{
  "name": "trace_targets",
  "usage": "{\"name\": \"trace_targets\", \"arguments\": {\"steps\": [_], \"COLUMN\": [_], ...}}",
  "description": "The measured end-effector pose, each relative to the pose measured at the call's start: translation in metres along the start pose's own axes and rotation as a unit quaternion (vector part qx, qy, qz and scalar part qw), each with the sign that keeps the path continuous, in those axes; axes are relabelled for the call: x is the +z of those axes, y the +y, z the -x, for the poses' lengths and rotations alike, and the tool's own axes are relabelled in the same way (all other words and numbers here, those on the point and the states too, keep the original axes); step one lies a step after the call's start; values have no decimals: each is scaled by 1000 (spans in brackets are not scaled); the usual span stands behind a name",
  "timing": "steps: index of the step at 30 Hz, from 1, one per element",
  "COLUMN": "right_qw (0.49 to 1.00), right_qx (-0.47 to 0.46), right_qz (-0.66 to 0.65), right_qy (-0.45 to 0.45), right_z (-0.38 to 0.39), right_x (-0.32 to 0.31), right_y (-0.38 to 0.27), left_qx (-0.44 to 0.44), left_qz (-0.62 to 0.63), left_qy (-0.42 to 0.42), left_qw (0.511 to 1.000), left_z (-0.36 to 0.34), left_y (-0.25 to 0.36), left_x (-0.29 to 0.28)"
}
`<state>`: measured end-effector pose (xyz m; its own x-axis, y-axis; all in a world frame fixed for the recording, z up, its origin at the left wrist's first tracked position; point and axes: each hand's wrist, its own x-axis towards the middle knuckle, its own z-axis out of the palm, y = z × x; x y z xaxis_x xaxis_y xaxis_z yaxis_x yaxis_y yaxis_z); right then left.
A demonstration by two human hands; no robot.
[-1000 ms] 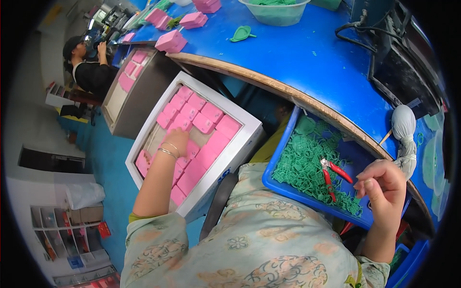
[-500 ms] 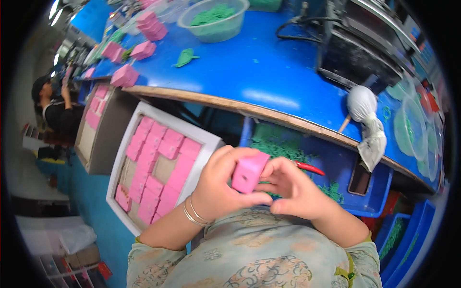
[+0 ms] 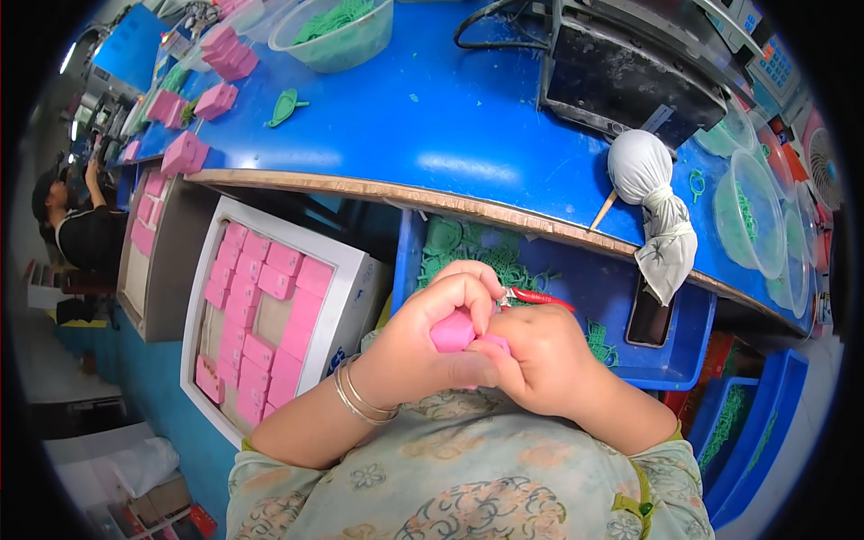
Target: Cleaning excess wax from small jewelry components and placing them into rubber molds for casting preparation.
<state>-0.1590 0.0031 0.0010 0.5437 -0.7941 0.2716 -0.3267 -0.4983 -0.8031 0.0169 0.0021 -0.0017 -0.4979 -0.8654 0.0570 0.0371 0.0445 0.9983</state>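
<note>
In front of my body, a pink rubber mold [image 3: 452, 331] sits between my two hands, mostly covered by fingers. My left hand [image 3: 405, 346], with bangles at the wrist, wraps around its left side. Closed against the other side is my right hand [image 3: 551, 355], its thumb and curled fingers pressing on the pink material. Just beyond the hands, a red-handled tool [image 3: 540, 299] lies in a blue tray [image 3: 684, 364] among green, wax-like pieces [image 3: 463, 245]. A white carton [image 3: 209, 270] to the left holds several similar pink molds [image 3: 256, 315].
The blue worktable [image 3: 378, 135] carries a green-filled bowl [image 3: 346, 40], stacked pink blocks, a black machine [image 3: 630, 81] and clear bowls. A white cloth-wrapped ball [image 3: 641, 166] hangs over its wooden edge. A phone [image 3: 650, 315] rests in the tray. Another person [image 3: 81, 216] sits far left.
My right hand, earlier with fingers apart beside the mold, has closed onto it. The mold is now more hidden and lower in my grip. The whole view has shifted slightly.
</note>
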Motion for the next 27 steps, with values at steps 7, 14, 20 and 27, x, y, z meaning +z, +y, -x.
{"name": "trace_targets", "arguments": {"steps": [7, 14, 20, 27], "right_qw": [947, 747, 748, 838], "right_qx": [-3, 175, 212, 110], "right_qz": [-320, -607, -611, -530], "right_qy": [-34, 205, 151, 60], "right_z": [7, 1, -18, -1], "right_x": [-10, -13, -25, 20], "right_y": [10, 1, 19, 12], "left_qx": [-35, -78, -26, 55], "left_qz": [264, 551, 523, 355], "left_qy": [-45, 55, 74, 273], "left_qw": [963, 829, 849, 892], "left_z": [-7, -20, -15, -18], "left_y": [0, 0, -7, 12], "left_x": [0, 5, -9, 16]}}
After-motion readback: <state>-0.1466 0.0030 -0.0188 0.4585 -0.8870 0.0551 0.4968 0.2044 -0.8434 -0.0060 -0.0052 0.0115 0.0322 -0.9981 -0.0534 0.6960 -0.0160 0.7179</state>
